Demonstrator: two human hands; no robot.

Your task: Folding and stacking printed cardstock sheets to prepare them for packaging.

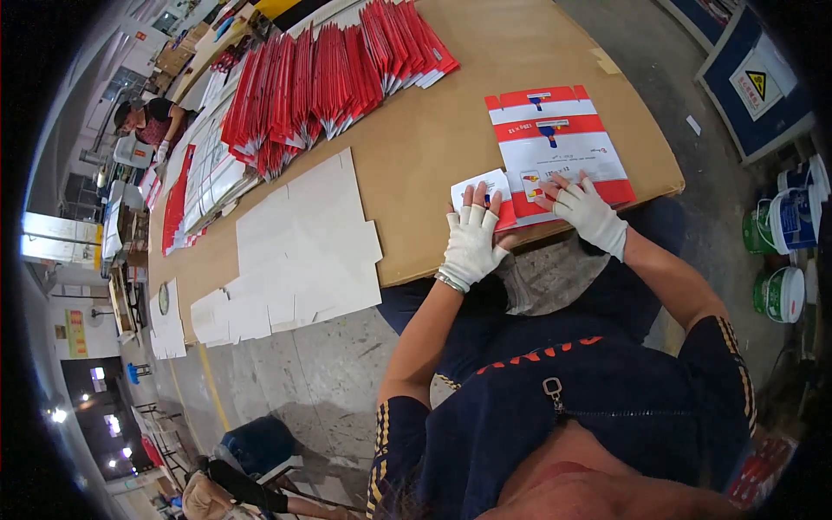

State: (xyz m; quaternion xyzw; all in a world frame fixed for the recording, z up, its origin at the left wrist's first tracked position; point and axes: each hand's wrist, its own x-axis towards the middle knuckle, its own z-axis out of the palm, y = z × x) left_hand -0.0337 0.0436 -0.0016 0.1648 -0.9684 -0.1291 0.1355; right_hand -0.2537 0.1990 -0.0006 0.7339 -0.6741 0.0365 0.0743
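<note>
A flat red-and-white printed carton blank lies on the brown table near its front edge. My left hand, in a white fingerless glove, presses down a white side flap of the blank. My right hand, gloved the same way, rests with fingers spread on the blank's near edge. Neither hand grips anything; both lie flat on the card.
A long fanned row of red folded cartons runs along the far left of the table. White cut card sheets overhang the front edge. Paint buckets stand on the floor at right. Another person works at the far end.
</note>
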